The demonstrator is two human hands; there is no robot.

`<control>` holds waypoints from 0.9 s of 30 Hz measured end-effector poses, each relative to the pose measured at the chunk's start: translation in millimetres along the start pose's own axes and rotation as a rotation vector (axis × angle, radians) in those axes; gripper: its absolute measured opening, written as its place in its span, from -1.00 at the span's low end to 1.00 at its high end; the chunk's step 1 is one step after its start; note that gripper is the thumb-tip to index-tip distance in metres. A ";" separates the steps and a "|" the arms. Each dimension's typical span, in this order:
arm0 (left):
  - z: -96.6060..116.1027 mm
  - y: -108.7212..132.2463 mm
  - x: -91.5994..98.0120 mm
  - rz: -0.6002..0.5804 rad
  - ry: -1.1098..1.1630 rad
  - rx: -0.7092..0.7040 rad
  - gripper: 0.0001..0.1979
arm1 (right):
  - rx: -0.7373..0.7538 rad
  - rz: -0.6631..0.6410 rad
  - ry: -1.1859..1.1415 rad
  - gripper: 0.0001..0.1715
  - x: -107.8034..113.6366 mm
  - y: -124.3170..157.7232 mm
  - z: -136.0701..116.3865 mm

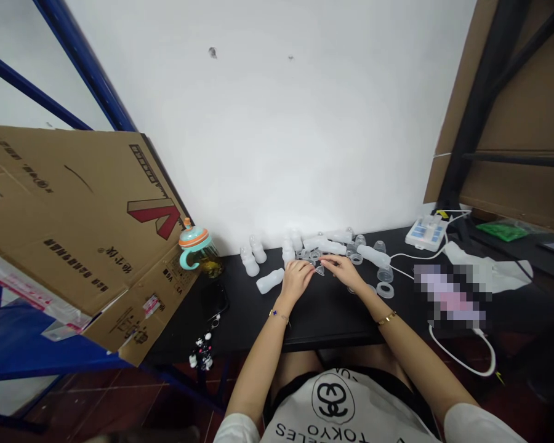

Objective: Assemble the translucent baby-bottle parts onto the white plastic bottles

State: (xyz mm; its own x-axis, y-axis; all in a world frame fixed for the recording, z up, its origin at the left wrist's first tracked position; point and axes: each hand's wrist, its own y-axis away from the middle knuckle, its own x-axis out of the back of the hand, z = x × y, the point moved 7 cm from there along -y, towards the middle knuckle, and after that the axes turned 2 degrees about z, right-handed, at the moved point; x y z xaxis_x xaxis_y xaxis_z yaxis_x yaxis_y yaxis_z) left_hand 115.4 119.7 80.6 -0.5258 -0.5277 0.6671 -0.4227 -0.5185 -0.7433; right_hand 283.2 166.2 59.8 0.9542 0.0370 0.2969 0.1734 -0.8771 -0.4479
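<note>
My left hand (297,278) and my right hand (341,271) are close together over the black table (318,317). Between their fingertips is a small clear, cone-like piece (320,270). The fingers of both hands are bent together at it. A white bottle (270,281) lies on its side just left of my left hand. Behind the hands lie more white bottles (332,247) and several clear rings and caps. To the right of my right hand are a translucent ring (385,290) and another lying bottle (373,256).
Upright white bottles (249,262) and a teal-lidded jug (200,249) stand at left, near a phone (215,299) with a charm. A large cardboard box (87,227) is far left. At right are a power strip (426,232), cables and white cloth (489,271).
</note>
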 end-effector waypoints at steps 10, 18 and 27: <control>-10.8 1.8 0.8 0.067 0.042 0.088 -0.84 | -0.156 -0.051 -0.287 -0.53 -3.2 -2.6 8.4; -10.4 1.6 1.3 0.074 0.062 0.107 -0.87 | -0.164 0.023 -0.278 -0.57 1.2 -2.7 9.5; -8.2 1.1 -1.4 0.023 0.090 0.118 -0.79 | -0.274 0.179 -0.313 -0.56 12.2 -3.1 21.5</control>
State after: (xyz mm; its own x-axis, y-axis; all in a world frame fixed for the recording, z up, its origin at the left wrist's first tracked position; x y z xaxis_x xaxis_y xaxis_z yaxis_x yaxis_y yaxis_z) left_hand 109.6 125.3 78.5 -0.6004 -0.4812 0.6387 -0.3227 -0.5850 -0.7441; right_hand 299.5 179.6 46.7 0.9984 -0.0206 -0.0533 -0.0317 -0.9758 -0.2165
